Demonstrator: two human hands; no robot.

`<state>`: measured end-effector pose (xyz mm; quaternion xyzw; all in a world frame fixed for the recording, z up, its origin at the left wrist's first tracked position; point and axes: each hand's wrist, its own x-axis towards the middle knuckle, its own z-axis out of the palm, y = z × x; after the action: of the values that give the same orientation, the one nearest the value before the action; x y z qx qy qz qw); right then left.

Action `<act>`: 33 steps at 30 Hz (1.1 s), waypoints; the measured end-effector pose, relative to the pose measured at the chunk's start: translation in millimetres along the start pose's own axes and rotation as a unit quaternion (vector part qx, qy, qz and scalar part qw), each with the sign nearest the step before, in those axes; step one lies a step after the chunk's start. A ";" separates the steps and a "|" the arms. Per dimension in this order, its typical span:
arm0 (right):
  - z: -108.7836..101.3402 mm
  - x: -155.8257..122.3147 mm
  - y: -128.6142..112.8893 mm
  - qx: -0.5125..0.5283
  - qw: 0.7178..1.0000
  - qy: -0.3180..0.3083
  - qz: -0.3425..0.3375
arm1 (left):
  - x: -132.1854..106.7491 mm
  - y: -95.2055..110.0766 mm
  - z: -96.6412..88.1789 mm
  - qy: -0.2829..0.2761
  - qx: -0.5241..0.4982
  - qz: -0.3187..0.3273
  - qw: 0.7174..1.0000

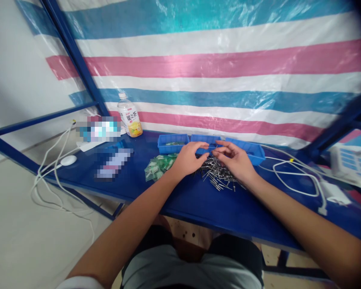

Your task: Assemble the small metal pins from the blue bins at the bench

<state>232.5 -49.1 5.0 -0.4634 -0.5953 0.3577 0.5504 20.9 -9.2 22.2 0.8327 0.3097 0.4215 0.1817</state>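
My left hand (189,159) is over the left side of a pile of thin metal rivets (218,174), with its thumb and fingers apart and nothing visible between them. Facing it across the pile is my right hand (235,160), its thumb and fingertips drawn together. Whatever the right fingertips hold is too small and blurred to make out. Small green-tinted plastic bags (156,168) lie heaped left of my left hand. Behind the hands are a left blue bin (165,149) with some small pieces inside, a middle blue bin (198,139) and a right blue bin (257,154), partly hidden by my fingers.
The blue tabletop (198,208) runs across the view. A drink bottle (130,116) stands at the back left, near a blurred-out object (114,163). White cables (295,192) and an adapter (335,192) lie at the right. Striped plastic sheeting (198,64) hangs behind.
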 end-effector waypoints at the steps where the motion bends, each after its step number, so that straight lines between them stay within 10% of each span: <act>1: -0.3 0.0 0.2 0.012 1.000 0.000 0.009 | -0.6 0.6 -0.1 -0.007 0.003 0.003 1.000; 23: -1.8 2.3 -1.7 0.023 1.000 0.017 0.004 | 2.5 1.6 -4.4 -0.019 -0.024 0.009 0.999; 33: -1.7 -6.3 -1.7 -0.169 0.981 -0.025 -0.093 | 2.9 1.4 -4.8 -0.032 -0.019 0.012 0.999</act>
<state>233.7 -55.7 4.8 -0.4831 -0.7011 0.2105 0.4803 18.9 -8.1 27.4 0.8455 0.2860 0.4029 0.2025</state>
